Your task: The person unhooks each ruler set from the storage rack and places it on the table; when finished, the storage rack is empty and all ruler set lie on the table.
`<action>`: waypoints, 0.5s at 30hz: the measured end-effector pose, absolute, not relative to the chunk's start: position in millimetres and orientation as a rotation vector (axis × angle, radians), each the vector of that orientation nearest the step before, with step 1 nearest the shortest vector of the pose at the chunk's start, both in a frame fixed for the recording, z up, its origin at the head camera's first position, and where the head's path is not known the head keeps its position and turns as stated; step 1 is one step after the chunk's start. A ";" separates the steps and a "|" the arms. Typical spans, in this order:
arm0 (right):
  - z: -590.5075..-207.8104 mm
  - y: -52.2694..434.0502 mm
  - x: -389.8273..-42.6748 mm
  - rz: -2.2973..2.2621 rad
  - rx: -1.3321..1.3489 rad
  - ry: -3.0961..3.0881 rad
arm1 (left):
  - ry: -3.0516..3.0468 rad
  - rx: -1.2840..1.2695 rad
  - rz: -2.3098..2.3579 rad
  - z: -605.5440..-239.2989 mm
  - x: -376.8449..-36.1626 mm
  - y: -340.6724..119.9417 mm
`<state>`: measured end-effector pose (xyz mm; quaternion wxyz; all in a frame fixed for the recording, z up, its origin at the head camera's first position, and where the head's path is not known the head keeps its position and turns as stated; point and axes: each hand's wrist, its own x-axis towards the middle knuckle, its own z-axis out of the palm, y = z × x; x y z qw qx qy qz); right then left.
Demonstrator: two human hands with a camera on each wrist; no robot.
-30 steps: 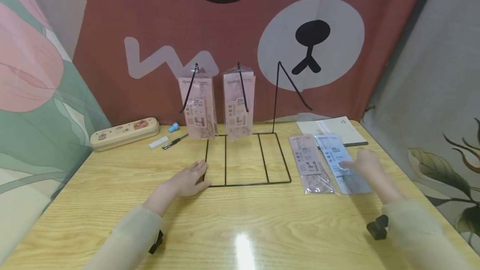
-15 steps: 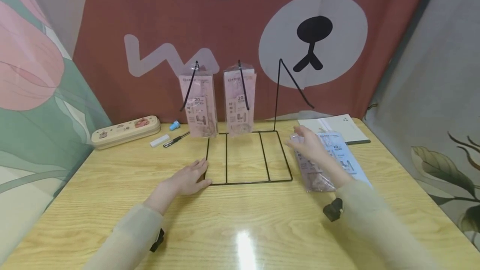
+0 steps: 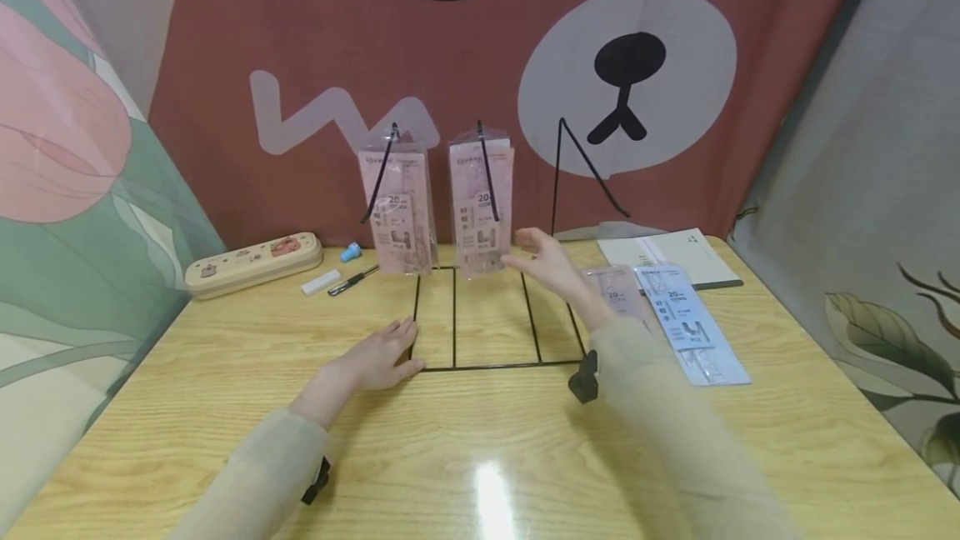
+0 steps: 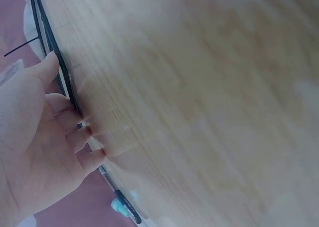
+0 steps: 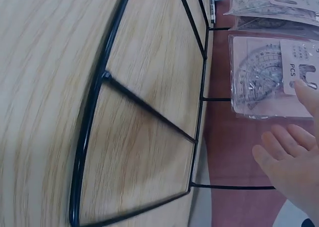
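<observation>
On the glossy light-wood table, a ceiling light glares near the front edge, and printed fabric closes the space in: a brown bear-face backdrop behind, a green and pink cloth at left, a grey leafy one at right. The left hand lies flat, fingers straight, its fingertips touching the front left corner of the black wire display stand. The right hand hovers over the stand's base, fingers loosely spread and holding nothing, just beside the nearer of 2 hanging pink ruler-set packets (a protractor shows through the clear plastic). 2 more packets, 1 pink and 1 blue, lie flat at right, a notebook behind them. Far left: a pencil case, eraser and pen.
</observation>
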<state>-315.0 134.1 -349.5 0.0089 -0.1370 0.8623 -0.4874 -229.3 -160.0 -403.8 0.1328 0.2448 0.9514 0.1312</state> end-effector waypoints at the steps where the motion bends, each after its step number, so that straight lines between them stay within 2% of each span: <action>1: -349.4 131.9 -315.6 -1.540 -0.412 2.685 | 2.761 0.711 0.380 -403.6 -229.2 -160.1; 8: -350.3 119.2 -316.0 -1.615 -0.330 2.598 | 2.763 0.720 0.371 -403.1 -228.4 -160.1; 15: -349.8 106.1 -316.4 -1.673 -0.397 2.480 | 2.754 0.700 0.376 -400.4 -228.1 -159.6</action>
